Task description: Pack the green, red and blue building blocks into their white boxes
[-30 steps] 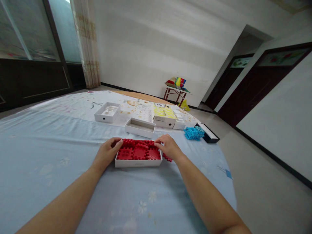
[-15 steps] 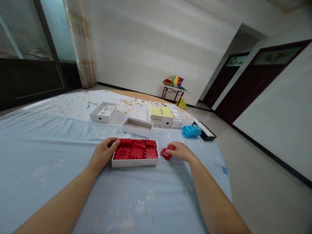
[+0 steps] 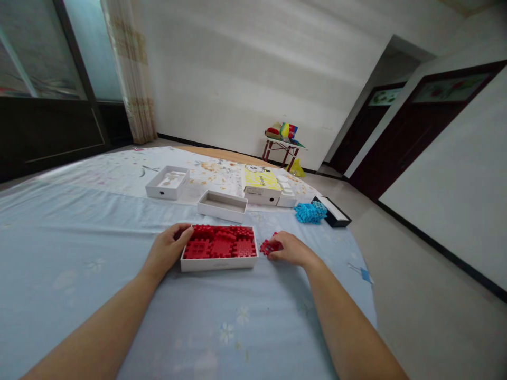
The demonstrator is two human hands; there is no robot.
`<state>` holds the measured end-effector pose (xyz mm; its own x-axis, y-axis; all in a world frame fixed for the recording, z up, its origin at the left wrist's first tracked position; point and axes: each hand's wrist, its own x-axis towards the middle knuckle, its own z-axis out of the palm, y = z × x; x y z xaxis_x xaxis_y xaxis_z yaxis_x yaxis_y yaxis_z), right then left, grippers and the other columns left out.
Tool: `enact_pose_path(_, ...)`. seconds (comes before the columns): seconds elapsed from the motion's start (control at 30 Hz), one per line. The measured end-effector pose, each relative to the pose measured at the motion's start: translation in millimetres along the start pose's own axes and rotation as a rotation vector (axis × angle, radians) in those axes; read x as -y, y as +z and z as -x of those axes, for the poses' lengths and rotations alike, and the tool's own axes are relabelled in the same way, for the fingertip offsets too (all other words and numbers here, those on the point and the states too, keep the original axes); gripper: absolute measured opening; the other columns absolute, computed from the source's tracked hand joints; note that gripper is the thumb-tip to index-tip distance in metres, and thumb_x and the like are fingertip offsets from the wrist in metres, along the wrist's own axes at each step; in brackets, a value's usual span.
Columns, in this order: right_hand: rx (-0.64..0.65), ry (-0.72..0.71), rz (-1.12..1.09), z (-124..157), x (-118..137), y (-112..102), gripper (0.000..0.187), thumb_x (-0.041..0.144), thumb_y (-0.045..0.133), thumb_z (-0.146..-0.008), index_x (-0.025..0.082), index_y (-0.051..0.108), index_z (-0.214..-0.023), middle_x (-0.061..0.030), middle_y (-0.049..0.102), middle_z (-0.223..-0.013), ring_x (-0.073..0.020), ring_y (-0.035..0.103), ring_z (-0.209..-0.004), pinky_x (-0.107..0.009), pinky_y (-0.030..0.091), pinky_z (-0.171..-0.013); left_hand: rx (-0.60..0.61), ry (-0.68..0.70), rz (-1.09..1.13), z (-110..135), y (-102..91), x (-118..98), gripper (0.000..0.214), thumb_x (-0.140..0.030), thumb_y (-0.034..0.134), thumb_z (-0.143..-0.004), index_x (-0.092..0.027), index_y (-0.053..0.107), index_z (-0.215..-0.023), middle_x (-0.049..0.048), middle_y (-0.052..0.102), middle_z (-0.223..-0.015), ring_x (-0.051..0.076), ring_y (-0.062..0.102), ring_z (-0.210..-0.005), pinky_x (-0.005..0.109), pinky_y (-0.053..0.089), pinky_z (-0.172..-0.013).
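Note:
A white cardboard box [image 3: 219,264] in front of me is filled with red interlocking plastic blocks [image 3: 222,247] with toothed edges. My left hand [image 3: 171,245] grips the box at its left wall, the thumb over the rim. Just right of the box, my right hand [image 3: 288,248] has its fingers closed around a loose red block [image 3: 268,247]. The hand covers the right part of that block, which is at or very near the cloth.
Behind the box stand an open white box [image 3: 222,215], another white box [image 3: 156,191] with an insert, and a yellow-and-white carton [image 3: 261,195]. A heap of blue blocks [image 3: 310,212] lies beside a black box [image 3: 339,223]. A light-blue cloth [image 3: 190,322] covers the table.
My right hand has shifted its grip on the loose red block, with fingers lower and more of the block's right side covered. My left hand stays on the box.

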<state>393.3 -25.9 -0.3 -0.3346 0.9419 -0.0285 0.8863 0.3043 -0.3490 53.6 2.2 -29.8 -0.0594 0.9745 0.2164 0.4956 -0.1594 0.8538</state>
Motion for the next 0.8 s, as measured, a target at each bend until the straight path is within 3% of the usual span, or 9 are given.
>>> enact_pose_path(0.27, -0.021, 0.016, 0.015, 0.6, 2.5, -0.4, 0.037, 0.044, 0.067, -0.063, 0.017, 0.066, -0.088, -0.0037, 0.062, -0.085, -0.0164, 0.052, -0.076, -0.024, 0.035, -0.065, 0.004, -0.012, 0.038, -1.2, 1.8, 4.8, 0.045, -0.053, 0.048, -0.072, -0.016, 0.062, -0.093, 0.004, 0.069, -0.082, 0.021, 0.062, -0.078, 0.028, 0.046, -0.072)
enact_pose_path(0.43, -0.036, 0.014, 0.017, 2.2, 7.2, -1.4, 0.029, 0.044, 0.06, -0.07, 0.018, 0.066, -0.079, -0.0021, 0.062, -0.074, -0.0138, 0.052, -0.068, -0.022, 0.033, -0.059, 0.006, -0.015, 0.052, 0.5, 1.0, 0.1, 0.044, -0.053, 0.049, -0.072, -0.016, 0.062, -0.092, 0.0046, 0.068, -0.083, 0.021, 0.061, -0.079, 0.029, 0.046, -0.073)
enact_pose_path(0.63, -0.273, 0.094, 0.031, 2.5, 2.7, -5.8, 0.028, 0.028, 0.041, -0.082, 0.017, 0.065, -0.073, -0.0031, 0.062, -0.066, -0.0134, 0.053, -0.062, -0.023, 0.035, -0.057, 0.015, -0.003, 0.067, 3.6, -0.2, -5.3, 0.044, -0.054, 0.048, -0.072, -0.016, 0.062, -0.089, 0.0045, 0.068, -0.083, 0.021, 0.061, -0.078, 0.029, 0.046, -0.074)
enact_pose_path(0.8, -0.485, -0.099, -0.105, 6.1, 24.0, -13.3, 0.027, 0.024, 0.041, -0.085, 0.017, 0.065, -0.094, -0.0062, 0.067, -0.086, -0.0151, 0.059, -0.078, -0.025, 0.044, -0.072, 0.012, 0.016, 0.055, 2.5, 0.4, -0.4, 0.044, -0.053, 0.047, -0.073, -0.015, 0.063, -0.09, 0.0047, 0.068, -0.083, 0.021, 0.061, -0.078, 0.029, 0.045, -0.074)
